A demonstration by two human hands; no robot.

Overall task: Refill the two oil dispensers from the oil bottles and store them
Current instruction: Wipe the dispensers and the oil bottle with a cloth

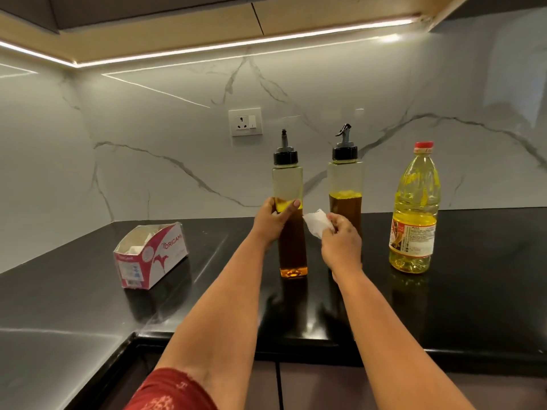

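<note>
- Head view: two arms are stretched out over a black counter (88, 294), with a marble wall behind it.
- The left hand (270, 221) is wrapped round the left dispenser (291, 232); its grip is clamped on the middle of it, thumb on one side and fingers on the other.
- The left dispenser is stood upright on the counter. Dark oil is seen in its lower part, with a thin yellow band on top, and the upper part is clear. A black cap with a spout is on it.
- The right hand (342, 242) is closed round a white tissue (316, 221); its grip is pinched on the tissue, which is held just beside the left dispenser.
- The right dispenser (344, 184) is stood upright behind the right hand, near the left one. It is filled with dark oil to about the same height, and a black cap with a spout is on it too.
- An oil bottle (414, 211) with a red cap and yellow oil is stood on the counter to the right, apart from both hands.
- A tissue box (151, 255), pink and white, is placed on the counter to the left, well apart from the dispensers.
- A wall socket (245, 122) is seen on the wall above.
- A red sleeve (171, 392) is seen on the left arm.
</note>
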